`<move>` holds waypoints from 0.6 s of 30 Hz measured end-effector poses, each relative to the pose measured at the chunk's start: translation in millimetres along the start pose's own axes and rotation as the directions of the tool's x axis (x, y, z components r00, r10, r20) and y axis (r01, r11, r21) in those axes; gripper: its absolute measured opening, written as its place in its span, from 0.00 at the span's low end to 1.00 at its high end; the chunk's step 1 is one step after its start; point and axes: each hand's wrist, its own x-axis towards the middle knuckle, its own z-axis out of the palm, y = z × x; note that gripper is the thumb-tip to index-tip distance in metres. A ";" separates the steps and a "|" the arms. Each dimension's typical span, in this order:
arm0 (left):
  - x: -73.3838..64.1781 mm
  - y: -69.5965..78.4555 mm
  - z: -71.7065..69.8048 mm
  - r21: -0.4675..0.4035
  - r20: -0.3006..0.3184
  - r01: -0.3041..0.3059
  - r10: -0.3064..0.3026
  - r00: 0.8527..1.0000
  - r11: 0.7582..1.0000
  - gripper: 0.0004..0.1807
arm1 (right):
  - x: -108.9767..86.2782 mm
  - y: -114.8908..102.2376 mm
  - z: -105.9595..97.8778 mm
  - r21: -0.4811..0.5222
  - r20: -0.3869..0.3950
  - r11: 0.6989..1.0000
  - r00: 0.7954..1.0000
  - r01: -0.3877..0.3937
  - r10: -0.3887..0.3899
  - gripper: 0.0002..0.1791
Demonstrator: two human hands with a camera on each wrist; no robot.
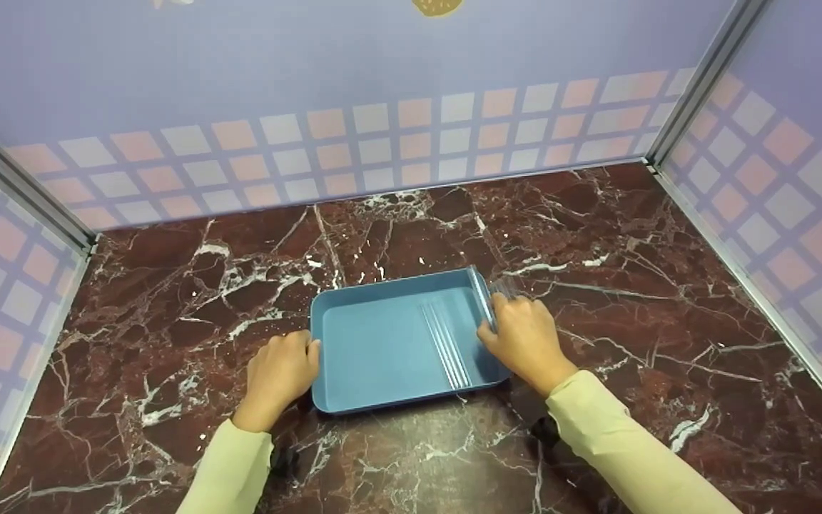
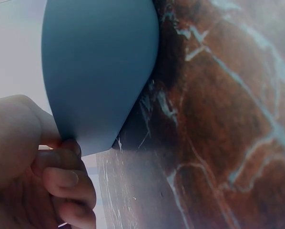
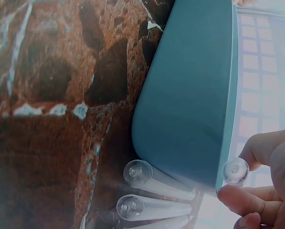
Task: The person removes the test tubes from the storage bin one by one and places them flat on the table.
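So there's a blue rectangular tray (image 1: 375, 350) sitting around the middle of a dark red marble-look desk (image 1: 397, 471), well in from the back edge. The left hand (image 1: 281, 368) has the tray's left rim, thumb over the top and the other fingers curled against the outside, basically closed on it. The right hand (image 1: 525, 339) is over at the right rim, pinching a clear tube (image 1: 481, 296) with next to no gap between thumb and fingers. That tube runs along the right rim, and I can't tell if it's actually resting on it.

A few see-through tubes (image 1: 445, 346) lie side by side inside the tray, toward its right end, reaching the front wall. More loose tubes (image 3: 164, 208) lie on the desk just outside the tray's right wall, so that wall stands between the two bunches. The right hand also blocks most of the loose ones from above, so no exact count from me.

Around all this: a lavender back panel (image 1: 311, 71) with pink and white squares along the desk's back edge, matching side panels, and metal posts (image 1: 711, 78) at both back corners. Both sleeves (image 1: 639, 450) are pale yellow-green.
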 end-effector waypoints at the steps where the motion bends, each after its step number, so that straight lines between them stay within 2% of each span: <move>1: 0.1 -0.1 0.1 0.002 0.001 0.001 -0.001 1.000 1.000 0.20 | -0.2 0.5 -0.1 0.002 0.002 1.000 1.000 -0.003 0.003 0.12; 18: 0.1 0.3 0.1 0.002 0.010 0.011 -0.011 1.000 1.000 0.19 | -3.3 12.0 -0.8 0.011 0.035 0.999 0.999 -0.037 0.037 0.12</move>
